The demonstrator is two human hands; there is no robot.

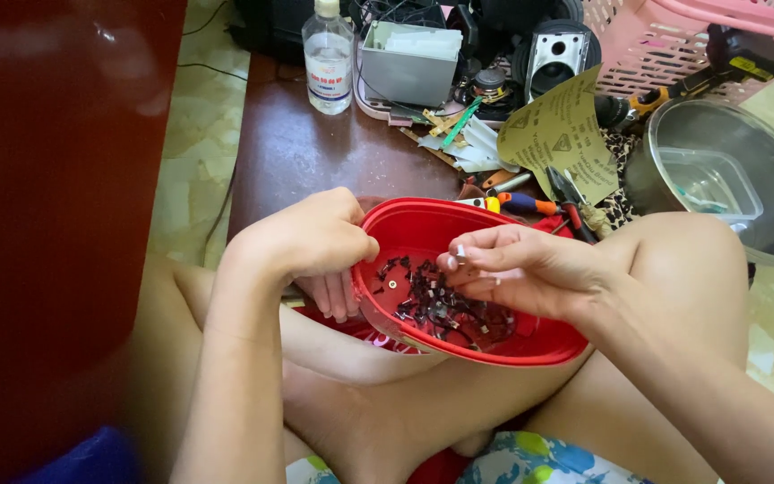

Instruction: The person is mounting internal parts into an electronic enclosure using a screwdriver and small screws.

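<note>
Resting tilted on the person's lap, the red bowl (459, 269) sat between the two hands, its open mouth tipped toward the camera and its long axis running from about ten o'clock to four o'clock. The left hand (311, 246) clamped the bowl's rim at nine o'clock, thumb over the edge and fingers curled under the outside wall. The right hand (517, 269) reached in from three o'clock, its fingertips pinched shut on a small pale part (460, 253) held just above the heap. That heap, the small dark parts (441, 305), lay on the bowl's floor directly below and toward seven o'clock of the right fingertips, so the right hand was plainly the nearer one. The pinched part was too small to tell which way it pointed. Beyond the bowl at twelve o'clock, the brown counter (315, 152) carried a clear bottle (328, 58), orange-handled pliers (539, 202) and a sheet of sandpaper (562, 134).
</note>
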